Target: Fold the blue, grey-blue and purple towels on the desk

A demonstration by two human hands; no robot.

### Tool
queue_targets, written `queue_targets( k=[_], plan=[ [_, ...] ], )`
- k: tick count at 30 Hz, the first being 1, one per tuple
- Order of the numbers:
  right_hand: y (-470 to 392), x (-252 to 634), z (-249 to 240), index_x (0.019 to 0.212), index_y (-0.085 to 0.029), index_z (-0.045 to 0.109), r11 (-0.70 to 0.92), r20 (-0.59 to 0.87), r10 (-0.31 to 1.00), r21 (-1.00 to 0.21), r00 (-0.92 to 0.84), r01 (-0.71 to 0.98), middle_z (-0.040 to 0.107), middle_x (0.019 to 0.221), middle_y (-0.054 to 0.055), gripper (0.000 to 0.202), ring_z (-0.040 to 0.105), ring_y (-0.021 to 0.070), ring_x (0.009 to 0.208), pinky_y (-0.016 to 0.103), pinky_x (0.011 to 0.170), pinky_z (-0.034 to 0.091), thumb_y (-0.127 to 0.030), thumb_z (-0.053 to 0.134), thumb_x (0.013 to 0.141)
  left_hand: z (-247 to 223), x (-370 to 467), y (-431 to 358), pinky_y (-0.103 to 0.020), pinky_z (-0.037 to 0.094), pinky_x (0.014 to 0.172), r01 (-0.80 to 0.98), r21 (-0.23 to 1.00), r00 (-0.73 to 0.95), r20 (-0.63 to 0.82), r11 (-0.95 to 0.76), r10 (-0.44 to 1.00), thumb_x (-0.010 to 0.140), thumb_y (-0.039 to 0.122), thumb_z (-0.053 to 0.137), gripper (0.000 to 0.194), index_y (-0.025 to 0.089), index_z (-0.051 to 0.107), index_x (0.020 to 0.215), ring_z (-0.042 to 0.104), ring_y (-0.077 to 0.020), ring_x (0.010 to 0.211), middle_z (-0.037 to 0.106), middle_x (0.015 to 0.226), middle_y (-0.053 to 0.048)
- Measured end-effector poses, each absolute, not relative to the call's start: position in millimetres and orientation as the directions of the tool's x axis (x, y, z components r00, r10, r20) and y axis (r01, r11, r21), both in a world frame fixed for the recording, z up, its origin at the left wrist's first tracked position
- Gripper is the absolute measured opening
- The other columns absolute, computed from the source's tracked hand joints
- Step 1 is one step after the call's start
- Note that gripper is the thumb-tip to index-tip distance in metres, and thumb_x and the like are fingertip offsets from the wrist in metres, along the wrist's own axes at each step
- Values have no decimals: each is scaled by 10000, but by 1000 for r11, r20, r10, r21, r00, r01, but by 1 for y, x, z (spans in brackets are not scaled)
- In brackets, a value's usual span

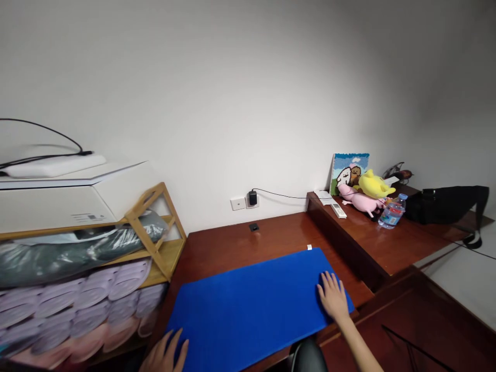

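A blue mat (251, 305) covers much of the reddish-brown desk (228, 245). At the mat's lower left corner is my left hand (165, 354), its fingers apart and nothing in them; its lower part is cut off by the frame's bottom edge. My right hand (334, 297) lies palm down on the mat near its right edge, fingers spread and holding nothing. Just beyond the mat's far edge sits a small white object (309, 247).
Left of the desk stands a wooden rack (176, 258) with slippers (96, 287) and a white box (58, 206). On the raised right surface are plush toys (374, 184), a bottle (392, 212), a remote (338, 211) and a black bag (445, 204). A black plug (252, 198) is in the wall.
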State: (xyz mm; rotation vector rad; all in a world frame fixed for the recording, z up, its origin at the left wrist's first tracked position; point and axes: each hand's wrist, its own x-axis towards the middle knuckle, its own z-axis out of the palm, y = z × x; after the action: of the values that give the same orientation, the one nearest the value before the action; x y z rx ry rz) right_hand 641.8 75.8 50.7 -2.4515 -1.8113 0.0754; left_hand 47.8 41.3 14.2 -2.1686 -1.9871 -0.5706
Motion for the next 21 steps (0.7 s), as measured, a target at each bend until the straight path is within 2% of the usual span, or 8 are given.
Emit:
queue_targets(
  k=[3, 7, 10, 14, 19, 21],
  plan=[
    [110, 563, 69, 1641, -199, 440, -84, 62, 993, -225, 100, 971, 340, 1724, 60, 644, 232, 285, 1627, 505, 1327, 153, -467, 242, 1090, 39, 64, 89, -520, 469, 1200, 979, 142, 83, 364, -144, 928, 978, 559, 338, 646, 215, 694, 1392, 604, -337, 1393, 669, 1491, -129],
    [154, 462, 74, 1656, -299, 396, 215, 71, 977, -382, -203, 899, 321, 1737, 21, 597, 222, 256, 1630, 505, 1327, 154, -507, 256, 1114, 43, 77, 149, -529, 382, 1256, 969, 127, 173, 255, -210, 951, 1013, 567, 304, 684, 207, 584, 1522, 479, -314, 1520, 523, 1639, -127],
    [177, 443, 63, 1670, -337, 345, 274, 66, 960, -415, -272, 868, 290, 1749, 10, 602, 198, 240, 1636, 513, 1328, 133, -553, 250, 1117, 24, 63, 173, -562, 382, 1234, 979, 108, 151, 198, -175, 968, 1007, 558, 296, 680, 237, 541, 1555, 450, -315, 1538, 508, 1651, -129],
    [196, 513, 51, 1684, -340, 293, 133, 8, 990, -328, -138, 935, 257, 1755, -5, 627, 170, 235, 1642, 514, 1331, 90, -579, 247, 1107, 3, 42, 179, -576, 374, 1224, 987, 66, 128, 214, -145, 968, 983, 600, 331, 715, 241, 515, 1573, 428, -331, 1548, 502, 1654, -140],
    [199, 653, 42, 1708, -328, 182, -297, -106, 953, -169, 282, 940, 168, 1778, -31, 656, 127, 238, 1650, 526, 1326, 99, -574, 202, 1100, 3, 46, 174, -570, 345, 1239, 988, 59, 127, 211, -143, 969, 980, 601, 327, 733, 224, 497, 1586, 386, -343, 1572, 433, 1698, -147],
    [197, 693, 41, 1709, -342, 178, -382, -140, 921, -150, 363, 912, 152, 1784, -43, 649, 130, 242, 1650, 549, 1319, 120, -562, 209, 1099, 6, 45, 173, -572, 348, 1234, 988, 72, 122, 205, -140, 971, 976, 610, 334, 730, 238, 500, 1583, 381, -341, 1573, 458, 1685, -133]
  ],
)
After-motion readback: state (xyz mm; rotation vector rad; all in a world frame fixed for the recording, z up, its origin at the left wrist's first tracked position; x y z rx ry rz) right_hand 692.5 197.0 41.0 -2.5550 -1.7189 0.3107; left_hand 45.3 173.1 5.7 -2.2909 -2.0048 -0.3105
